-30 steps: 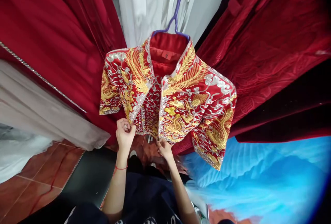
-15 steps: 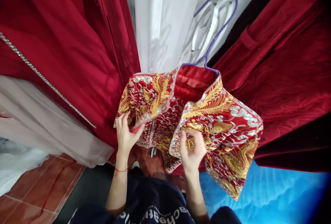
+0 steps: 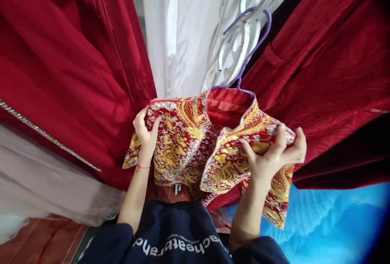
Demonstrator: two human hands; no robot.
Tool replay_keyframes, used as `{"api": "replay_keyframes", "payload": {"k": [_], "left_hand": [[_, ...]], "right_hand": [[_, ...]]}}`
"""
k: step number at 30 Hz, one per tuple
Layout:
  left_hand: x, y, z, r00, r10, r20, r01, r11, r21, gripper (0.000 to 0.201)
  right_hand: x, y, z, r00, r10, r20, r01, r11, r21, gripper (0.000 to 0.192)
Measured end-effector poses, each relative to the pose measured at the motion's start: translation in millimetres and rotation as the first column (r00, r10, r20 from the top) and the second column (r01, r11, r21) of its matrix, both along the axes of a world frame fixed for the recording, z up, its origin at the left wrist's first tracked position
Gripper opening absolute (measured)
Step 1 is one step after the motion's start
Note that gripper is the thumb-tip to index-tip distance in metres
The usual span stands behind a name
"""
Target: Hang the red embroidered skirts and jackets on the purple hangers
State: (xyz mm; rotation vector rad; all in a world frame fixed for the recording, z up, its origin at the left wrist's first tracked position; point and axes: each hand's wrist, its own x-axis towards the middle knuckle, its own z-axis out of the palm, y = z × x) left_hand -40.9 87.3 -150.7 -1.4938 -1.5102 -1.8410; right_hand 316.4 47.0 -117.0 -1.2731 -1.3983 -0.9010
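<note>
left hand [image 3: 147, 130]: curved at jacket [image 3: 225, 156] shoulder, cannot tell if gripping | right hand [image 3: 268, 156]: splayed, unclenched, over other shoulder | jacket: between hands, on hanger [image 3: 239, 79] beyond them

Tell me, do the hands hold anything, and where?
The left hand and right hand are on the jacket, one at each shoulder; whether they grip cannot be told.

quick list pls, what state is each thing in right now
jacket: front open, on a hanger
purple hanger: inside the jacket's collar
collar label: showing, reads S
left hand: at one shoulder, grip unclear
right hand: fingers spread, at other shoulder
</note>
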Motion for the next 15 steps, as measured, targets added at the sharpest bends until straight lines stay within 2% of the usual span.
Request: {"api": "replay_keyframes", "payload": {"k": [3, 5, 7, 9, 12, 15], "left_hand": [[-4, 13, -6.8, 0.996, 0.078, 0.051, -0.084, 0.986, 0.146, 0.023], [-10, 13, -9.0, 0.995, 0.097, 0.033, -0.101, 0.974, 0.201, 0.021], [-18, 10, -4.2, 0.995, 0.094, 0.014, -0.094, 0.966, 0.24, 0.023], [-27, 7, 10.5, 0.995, 0.094, 0.027, -0.098, 0.955, 0.281, 0.028], [-43, 14, 47.9, 0.996, 0.028, 0.089, -0.051, 0.96, 0.274, 0.036], [-59, 32, 86.0, 0.967, -0.224, 0.122, 0.213, 0.972, 0.101, 0.047]], "right_hand": [[0, 13, 2.3, 0.996, -0.042, -0.082, 0.048, 0.996, 0.07, 0.075], [5, 17, 8.1, 0.99, -0.059, -0.127, 0.067, 0.996, 0.064, 0.062], [13, 18, 17.0, 0.994, -0.052, -0.1, 0.056, 0.998, 0.037, 0.047], [24, 16, 28.3, 0.999, -0.009, -0.05, 0.01, 0.999, 0.036, 0.032], [38, 16, 46.8, 0.998, 0.069, -0.008, -0.068, 0.996, 0.064, 0.022], [42, 20, 60.3, 0.99, 0.133, -0.052, -0.133, 0.991, 0.009, 0.026]]}}
